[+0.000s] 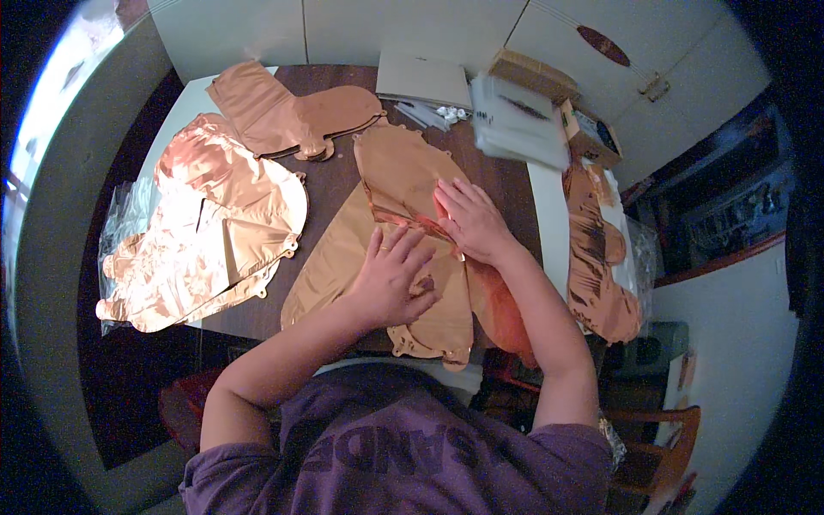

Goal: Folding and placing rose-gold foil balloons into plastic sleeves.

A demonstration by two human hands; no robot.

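Flat rose-gold foil balloons (412,163) lie on the dark wooden table in front of me, one partly folded across another, with small tabs along their edges. My right hand (474,221) rests flat on the right edge of the folded foil, fingers stretched out. Lower and to its left is my left hand (396,276), fingers spread, over the creased middle of the foil. Nothing shows gripped in either hand. Under my right forearm a reddish, shinier part of the foil (502,318) reaches toward the near table edge.
More flat foil balloons (249,184) are heaped at the left, and a neat stack (257,112) lies at the back left. White tubes (421,116), clear plastic packets (515,120) and a cardboard box (532,75) stand at the back. Foil pieces (592,257) hang at the right edge.
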